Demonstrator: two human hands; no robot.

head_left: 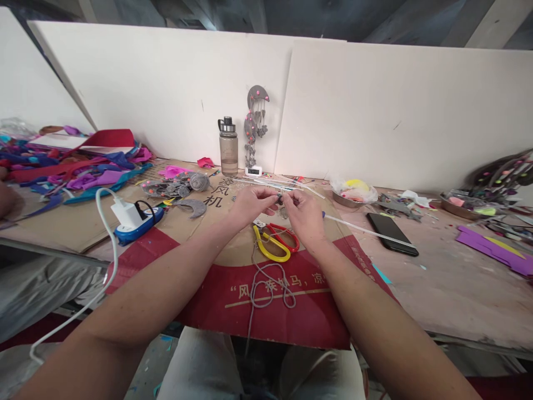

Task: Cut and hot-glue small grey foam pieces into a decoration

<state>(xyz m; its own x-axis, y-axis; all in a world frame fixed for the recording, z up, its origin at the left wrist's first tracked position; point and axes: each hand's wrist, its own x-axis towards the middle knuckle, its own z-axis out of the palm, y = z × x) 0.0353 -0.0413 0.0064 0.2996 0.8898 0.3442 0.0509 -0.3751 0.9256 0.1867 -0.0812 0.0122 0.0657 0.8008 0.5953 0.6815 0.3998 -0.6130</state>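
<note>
My left hand (257,204) and my right hand (305,218) meet above the cardboard, both closed with their fingertips pinched together. Between them is a small dark grey piece (279,198), mostly hidden by the fingers, so its exact kind is unclear. Just below lie scissors (272,244) with one yellow and one red handle. A thin grey cord (262,305) runs past the scissors, loops on the red part of the cardboard and drops over its front edge. Left of my hands rests a grey felt crescent (192,208).
Printed cardboard (208,289) covers the table's front. A blue power strip (139,225) with a charger stands left, near felt scraps (95,172). A bottle (229,150) and a grey moon hanging (258,100) are behind. A black phone (391,234) lies right, under a thin clear stick (366,229).
</note>
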